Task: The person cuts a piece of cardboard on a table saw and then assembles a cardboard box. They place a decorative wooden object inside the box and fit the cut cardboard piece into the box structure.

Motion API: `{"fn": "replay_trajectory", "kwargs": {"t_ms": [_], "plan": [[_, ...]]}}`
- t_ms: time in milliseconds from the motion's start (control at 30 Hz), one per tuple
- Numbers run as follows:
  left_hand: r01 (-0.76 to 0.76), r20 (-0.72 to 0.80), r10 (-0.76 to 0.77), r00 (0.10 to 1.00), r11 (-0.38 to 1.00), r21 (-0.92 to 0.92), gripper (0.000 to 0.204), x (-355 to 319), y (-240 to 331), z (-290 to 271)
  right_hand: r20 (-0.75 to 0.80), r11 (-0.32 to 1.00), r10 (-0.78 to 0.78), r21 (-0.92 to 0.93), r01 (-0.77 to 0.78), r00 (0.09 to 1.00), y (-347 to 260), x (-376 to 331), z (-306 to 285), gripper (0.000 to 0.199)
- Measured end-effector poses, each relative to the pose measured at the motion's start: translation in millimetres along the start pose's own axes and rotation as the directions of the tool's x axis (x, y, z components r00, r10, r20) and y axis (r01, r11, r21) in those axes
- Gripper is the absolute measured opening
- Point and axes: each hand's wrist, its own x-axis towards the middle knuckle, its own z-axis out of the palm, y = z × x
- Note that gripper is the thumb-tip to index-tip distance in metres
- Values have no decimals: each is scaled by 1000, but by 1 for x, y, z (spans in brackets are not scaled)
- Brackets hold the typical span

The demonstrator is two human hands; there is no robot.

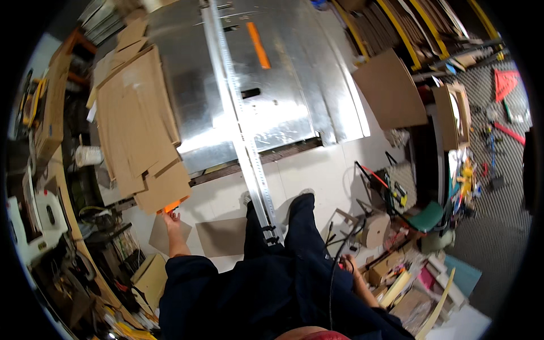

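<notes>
My left hand (171, 220) is at the near corner of the stacked cardboard (133, 122), its fingers closed on a flat orange piece (174, 205) that juts out below the sheets. How much of that piece lies under the cardboard is hidden. Low at my right side, my right hand (348, 263) is closed beside a black cable (334, 283), with a bit of red showing at the fingers. What it holds is too small to make out. Between my legs and across the metal machine table (192, 107) runs a long metal rail (241, 130) with scale marks.
An orange strip (259, 46) and a dark slot (250, 93) show on the table. A workbench (73, 209) with tools stands at left. To the right are a cardboard sheet (391, 90), a green-seated stool (428, 217), a cardboard roll (375, 229) and a pile of offcuts (413, 300).
</notes>
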Motion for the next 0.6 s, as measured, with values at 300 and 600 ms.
{"fn": "replay_trajectory", "kwargs": {"t_ms": [300,600], "plan": [[-749,-125,801,585,593,296,33,-76,-46,75,-220,988,-90,-141,59,971,9,30,3,38],[-894,609,777,-157,149,-422,26,-582,-19,403,-123,972,-233,-60,227,965,19,111,-53,39]]}}
